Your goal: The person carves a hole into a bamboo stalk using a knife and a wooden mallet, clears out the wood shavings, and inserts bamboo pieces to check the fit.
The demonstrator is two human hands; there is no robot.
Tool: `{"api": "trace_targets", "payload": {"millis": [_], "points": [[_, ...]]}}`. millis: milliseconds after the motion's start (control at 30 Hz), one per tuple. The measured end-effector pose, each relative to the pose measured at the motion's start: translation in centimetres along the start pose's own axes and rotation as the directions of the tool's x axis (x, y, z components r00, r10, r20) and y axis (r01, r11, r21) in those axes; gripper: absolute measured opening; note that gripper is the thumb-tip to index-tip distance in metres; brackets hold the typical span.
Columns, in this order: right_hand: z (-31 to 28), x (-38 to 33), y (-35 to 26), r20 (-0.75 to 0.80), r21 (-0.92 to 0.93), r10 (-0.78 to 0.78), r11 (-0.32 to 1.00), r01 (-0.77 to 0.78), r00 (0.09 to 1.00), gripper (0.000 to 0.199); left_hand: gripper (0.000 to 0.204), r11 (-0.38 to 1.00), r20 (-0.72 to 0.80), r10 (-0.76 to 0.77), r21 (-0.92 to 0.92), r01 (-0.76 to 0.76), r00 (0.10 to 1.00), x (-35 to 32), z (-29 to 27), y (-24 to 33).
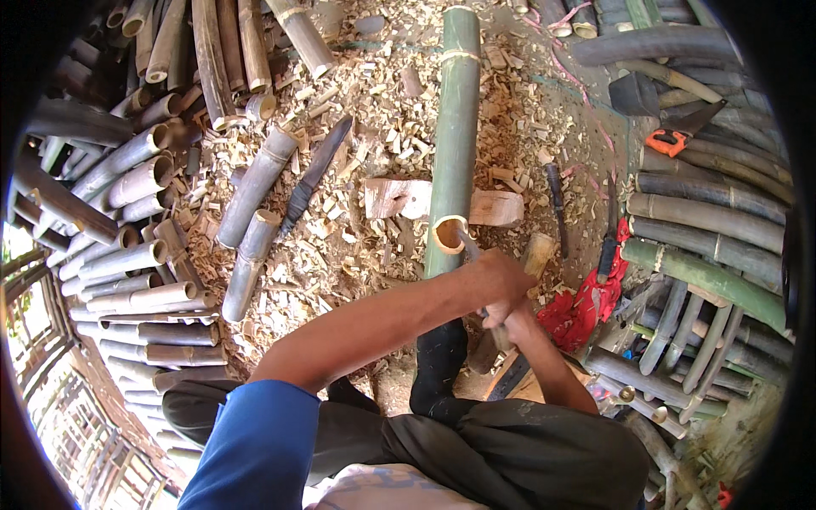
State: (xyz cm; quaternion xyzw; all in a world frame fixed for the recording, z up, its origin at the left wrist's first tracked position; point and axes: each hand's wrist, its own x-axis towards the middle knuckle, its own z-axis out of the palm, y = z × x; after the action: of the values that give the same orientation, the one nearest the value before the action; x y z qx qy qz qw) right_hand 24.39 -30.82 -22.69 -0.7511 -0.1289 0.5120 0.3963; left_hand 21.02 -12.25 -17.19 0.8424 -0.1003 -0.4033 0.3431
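Note:
A thick green bamboo pole [455, 127] lies lengthwise in front of me, with a pale-rimmed opening [436, 241] cut in its near part. Into that opening reaches the tip of a narrow metal tool [469, 245], chisel-like in shape. My left hand [503, 279], its forearm crossing from the left, is closed around the tool's shaft. Just below it, my right hand [512, 325] is closed on the same tool, nearer its back end. A pale wooden block [398, 198] sits under the pole. My black-socked foot [439, 361] is by the pole's near end.
Wood chips [365, 255] cover the ground. Left of the pole lie a dark-handled knife [319, 174] and short bamboo pieces [257, 189]; to the right, another blade [608, 225], a red cloth [586, 302] and an orange-handled saw [687, 127]. Bamboo stacks [140, 289] line both sides.

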Motion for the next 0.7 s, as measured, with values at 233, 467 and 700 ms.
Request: {"api": "trace_targets", "payload": {"millis": [233, 467, 700], "points": [[-3.6, 7.2, -11.5, 0.332, -0.85, -0.236, 0.344, 0.398, 0.913, 0.025, 0.075, 0.86, -0.796, -0.072, -0.354, -0.367, 0.601, -0.6, 0.6, -2.9], [0.5, 12.1, -19.1, 0.655, -0.731, 0.009, -0.247, 0.636, 0.756, 0.022, 0.091, 0.685, -0.77, -0.618, -0.43, -0.588, -0.156, -1.1, 3.1, -3.6], [0.6, 10.4, -21.4, 0.775, -0.605, 0.039, -0.241, 0.759, 0.631, 0.033, 0.106, 0.741, -0.794, -0.608, -0.579, -0.34, 0.026, 0.6, 2.5, 0.1]]}}
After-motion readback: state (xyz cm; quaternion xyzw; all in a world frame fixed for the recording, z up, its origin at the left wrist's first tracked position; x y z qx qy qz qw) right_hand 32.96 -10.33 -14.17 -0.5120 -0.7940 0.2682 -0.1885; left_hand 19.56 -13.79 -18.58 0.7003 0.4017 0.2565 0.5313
